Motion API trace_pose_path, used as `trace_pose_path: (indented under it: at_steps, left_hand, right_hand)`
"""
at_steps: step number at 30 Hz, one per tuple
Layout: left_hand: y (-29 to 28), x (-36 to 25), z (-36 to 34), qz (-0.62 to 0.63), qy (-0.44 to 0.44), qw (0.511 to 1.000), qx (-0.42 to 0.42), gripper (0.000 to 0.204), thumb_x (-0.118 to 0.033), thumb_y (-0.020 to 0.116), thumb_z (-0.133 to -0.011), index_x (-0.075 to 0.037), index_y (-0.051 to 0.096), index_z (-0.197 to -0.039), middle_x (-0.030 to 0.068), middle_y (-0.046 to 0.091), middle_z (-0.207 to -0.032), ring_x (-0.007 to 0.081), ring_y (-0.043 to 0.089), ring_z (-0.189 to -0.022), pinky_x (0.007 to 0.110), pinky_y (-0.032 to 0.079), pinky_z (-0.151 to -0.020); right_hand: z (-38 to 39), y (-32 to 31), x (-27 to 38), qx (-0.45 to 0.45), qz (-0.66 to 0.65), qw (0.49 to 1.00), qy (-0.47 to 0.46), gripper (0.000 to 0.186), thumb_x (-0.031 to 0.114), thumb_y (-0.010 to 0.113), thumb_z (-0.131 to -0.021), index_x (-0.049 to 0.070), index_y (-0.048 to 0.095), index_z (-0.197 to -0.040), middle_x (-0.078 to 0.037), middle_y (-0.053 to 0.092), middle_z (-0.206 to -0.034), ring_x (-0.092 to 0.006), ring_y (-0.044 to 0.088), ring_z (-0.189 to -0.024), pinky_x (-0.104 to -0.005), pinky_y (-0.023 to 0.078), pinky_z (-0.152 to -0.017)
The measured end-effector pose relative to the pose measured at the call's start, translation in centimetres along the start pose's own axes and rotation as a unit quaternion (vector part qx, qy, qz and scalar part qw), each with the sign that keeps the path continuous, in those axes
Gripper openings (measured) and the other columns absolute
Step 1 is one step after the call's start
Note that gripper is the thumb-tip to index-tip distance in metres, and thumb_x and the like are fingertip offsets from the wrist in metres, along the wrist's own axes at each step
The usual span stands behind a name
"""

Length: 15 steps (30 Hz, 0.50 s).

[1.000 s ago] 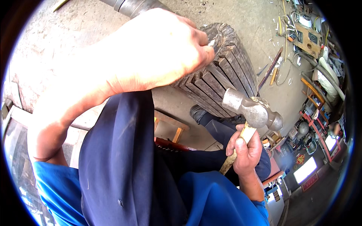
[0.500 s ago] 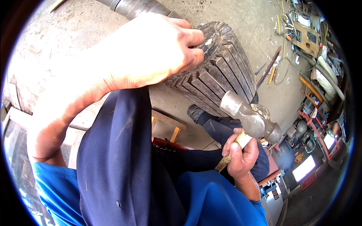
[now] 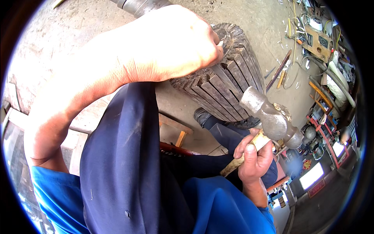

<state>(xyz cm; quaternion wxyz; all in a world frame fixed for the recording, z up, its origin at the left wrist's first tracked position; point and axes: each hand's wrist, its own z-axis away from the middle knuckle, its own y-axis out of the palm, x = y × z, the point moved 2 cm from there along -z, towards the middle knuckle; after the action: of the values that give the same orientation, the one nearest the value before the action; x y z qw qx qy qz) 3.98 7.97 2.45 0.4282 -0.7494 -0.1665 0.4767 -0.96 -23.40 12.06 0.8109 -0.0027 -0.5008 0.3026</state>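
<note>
My right hand [image 3: 255,160] is wrapped round the short pale wooden handle of a hammer [image 3: 272,121]. Its heavy steel head is held up, right of a round wooden block [image 3: 230,84] with slatted sides. My left hand [image 3: 183,43] reaches across from the left, over the block's rough, dark top. Its fingers are curled and closed, and the back of the hand hides most of them. A small pale edge shows by the fingertips, but I cannot make out what they hold. Behind this hand lies a thick grey metal cylinder [image 3: 142,6], partly covered.
My knee in dark trousers [image 3: 120,156] rises in front of the block. A shoe [image 3: 202,117] rests at the block's foot, near a low wooden stool [image 3: 177,128]. On the floor to the right are rods [image 3: 278,72], a cardboard box [image 3: 317,43], hoses and clutter.
My left hand has shifted right over the top of the block, its fingers now more hidden. The hammer in my right hand has moved slightly right, showing more of its handle.
</note>
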Motion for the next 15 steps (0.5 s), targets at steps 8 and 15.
trace_pose_path:
  at_steps: [8, 15]
  left_hand:
    - [1.0, 3.0, -2.2, 0.195, 0.124, 0.972, 0.042, 0.015, -0.018, 0.064, -0.083, -0.005, 0.063, -0.077, 0.0149, 0.068, -0.076, 0.0367, 0.07, -0.073, 0.046, 0.057, -0.064]
    - [2.2, 1.9, -1.6, 0.081, 0.082, 0.986, -0.123, 0.01, -0.014, 0.072, -0.079, -0.004, 0.069, -0.077, 0.016, 0.071, -0.075, 0.0354, 0.074, -0.077, 0.043, 0.059, -0.068]
  right_hand:
    - [-0.7, 0.7, 1.8, -0.034, 0.141, 0.988, -0.056, 0.044, 0.023, 0.061, -0.107, -0.009, 0.048, -0.135, -0.01, 0.062, -0.086, -0.0116, 0.057, -0.066, -0.0256, 0.05, -0.058]
    - [-1.3, 0.4, 2.0, 0.027, 0.325, 0.936, -0.135, 0.031, 0.014, 0.06, -0.107, -0.006, 0.052, -0.129, -0.008, 0.064, -0.091, -0.0091, 0.057, -0.069, -0.0234, 0.048, -0.061]
